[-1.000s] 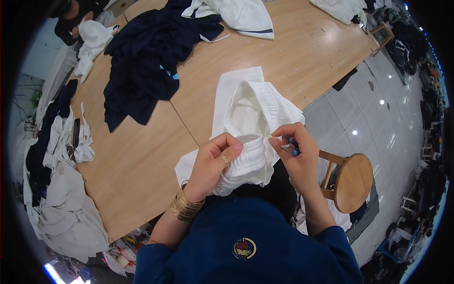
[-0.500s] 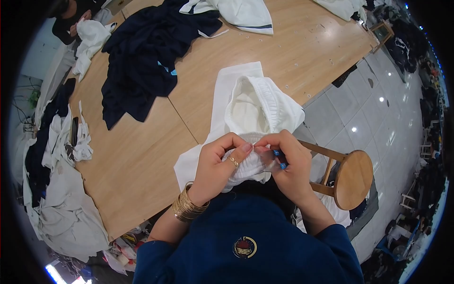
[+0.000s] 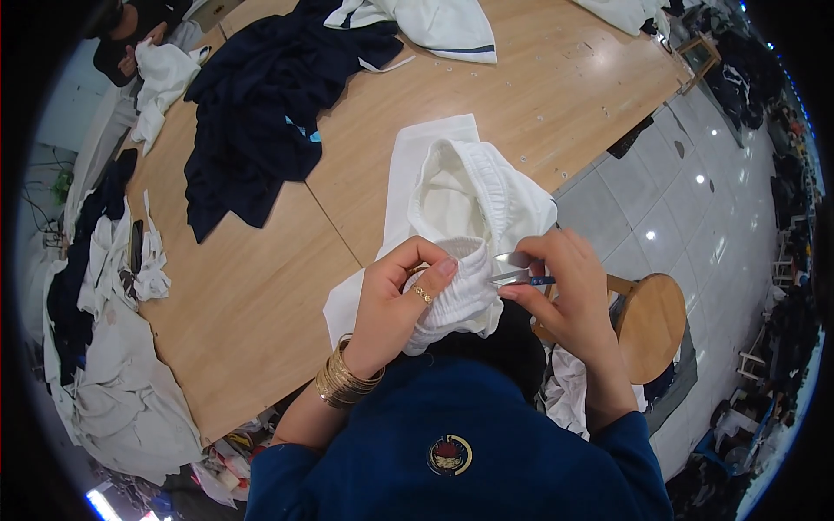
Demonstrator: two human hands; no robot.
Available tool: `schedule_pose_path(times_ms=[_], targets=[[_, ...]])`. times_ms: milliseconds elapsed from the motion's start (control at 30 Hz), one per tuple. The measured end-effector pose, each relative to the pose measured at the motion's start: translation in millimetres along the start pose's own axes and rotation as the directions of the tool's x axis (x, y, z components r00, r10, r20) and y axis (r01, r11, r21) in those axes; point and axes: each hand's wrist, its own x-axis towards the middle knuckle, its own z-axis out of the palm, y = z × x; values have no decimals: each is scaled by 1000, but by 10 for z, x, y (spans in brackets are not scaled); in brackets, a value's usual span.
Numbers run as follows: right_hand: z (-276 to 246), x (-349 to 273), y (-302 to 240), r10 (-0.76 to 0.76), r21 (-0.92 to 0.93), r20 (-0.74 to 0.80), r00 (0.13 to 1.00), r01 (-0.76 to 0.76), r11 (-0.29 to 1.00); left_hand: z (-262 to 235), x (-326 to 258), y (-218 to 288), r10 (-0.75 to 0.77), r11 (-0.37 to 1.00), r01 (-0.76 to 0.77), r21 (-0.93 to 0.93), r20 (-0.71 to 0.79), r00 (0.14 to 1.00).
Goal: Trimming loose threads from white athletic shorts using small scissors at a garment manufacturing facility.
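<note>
While crumpled pale cloth (image 3: 130,399) lies along the left edge of the wooden surface (image 3: 252,321), a co-worker (image 3: 113,56) is at the far left corner, and a heap of navy cloth (image 3: 252,113) spreads to the right of that. Next comes the left grip (image 3: 395,304), thumb and fingers closed on the gathered waistband (image 3: 465,282) of a white garment (image 3: 528,208). The band lies just right of the thumb; the rest of the garment extends beyond both hands, partly over the surface. Right of the band, small snips (image 3: 514,279) point leftward, blades parted, tips at the ruffled cloth; whether they touch it, I cannot tell. The right grip (image 3: 572,291) is closed around the snips, apart from the waistband. Farther right stands a round wooden stool (image 3: 650,328).
</note>
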Motion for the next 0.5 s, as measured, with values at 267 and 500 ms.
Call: schedule_pose_path(times_ms=[267,500], targets=[[49,0,-35,-115,-228,20,993,116,967,18,-4,9,-3,999,3,44,8,1000],[27,13,-45,-139,-218,32,990,143,966,28,1,20,19,995,-21,95,24,1000]])
